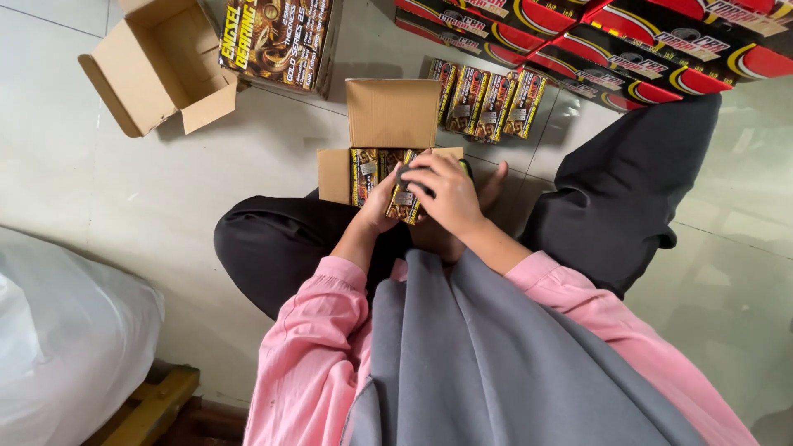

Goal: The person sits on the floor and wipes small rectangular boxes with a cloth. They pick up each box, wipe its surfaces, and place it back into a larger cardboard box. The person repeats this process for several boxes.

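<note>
Small printed box (404, 201), black and gold, upright, gripped between both hands directly above the near edge of the open cardboard carton (334, 175). Right hand (446, 192) curled over the top and outer face of the small printed box, fingers closed around it, knuckles toward the camera. Left hand (380, 205) under and beside the same box, on its left, fingers wrapped against its lower side; palm hidden. Carton on the floor between the knees, rear flap (392, 112) standing upright, left flap folded outward. Inside the carton, left of the held box: packed boxes (364, 169) of the same print, standing on end, touching each other. Beyond the carton, to its right rear: row of matching boxes (487, 101), upright on the floor, side by side. Farther behind that row: stack of long red-and-black boxes (628, 37). Behind the carton to the left: large printed case (277, 37); farther left, empty brown carton (161, 62), flaps open. Near left of the carton, well apart: white plastic sack (66, 330) on a yellow wooden pallet (157, 405). Pink sleeves (314, 347), grey garment, black trousers in the foreground.
</note>
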